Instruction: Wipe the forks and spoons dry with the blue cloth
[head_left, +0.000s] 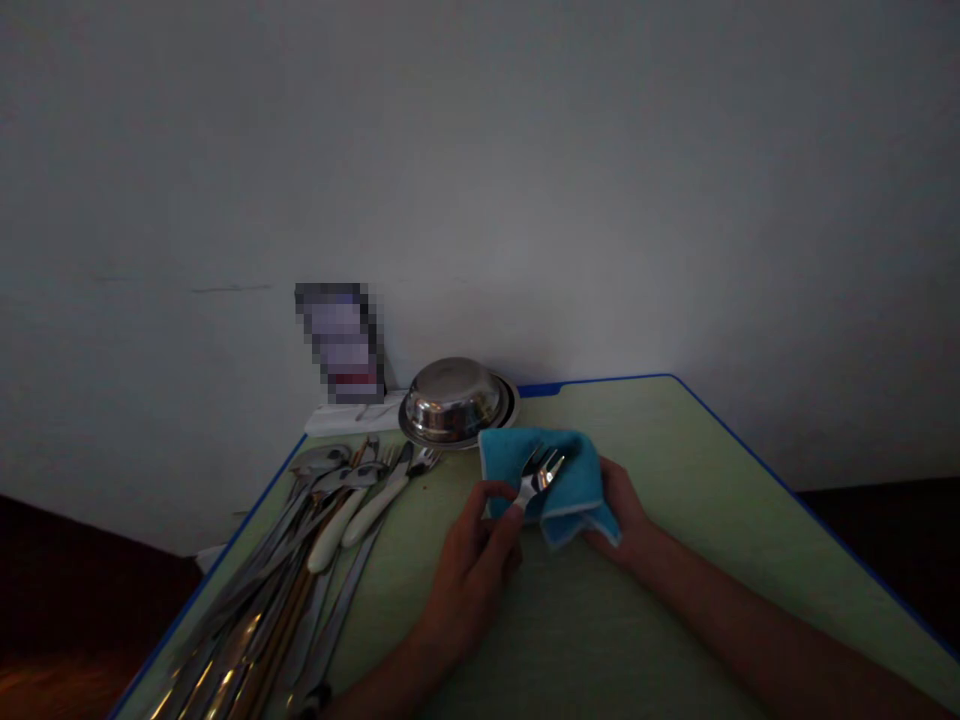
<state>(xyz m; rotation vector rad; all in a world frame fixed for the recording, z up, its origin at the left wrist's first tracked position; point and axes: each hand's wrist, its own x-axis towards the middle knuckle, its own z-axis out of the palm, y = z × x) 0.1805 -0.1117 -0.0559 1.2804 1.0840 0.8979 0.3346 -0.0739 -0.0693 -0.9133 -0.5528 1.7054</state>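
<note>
My left hand (pixel 480 550) pinches a metal fork (pixel 541 474) near its neck, with the tines pointing up and away to the right. Behind the tines spreads a blue cloth (pixel 574 462) with a pale edge. My right hand (pixel 621 505) holds that cloth from its right side; most of its fingers are hidden behind the fabric. Whether the tines touch the cloth, I cannot tell. To the left of my left hand lies a pile of cutlery (pixel 277 580), with spoons, forks and knives, some with white handles.
An upturned metal bowl (pixel 454 395) sits at the back of the pale green table (pixel 675 620), which has a blue edge. A blurred-out upright device (pixel 345 345) leans by the wall (pixel 480 180), with a white item (pixel 341 418) at its base.
</note>
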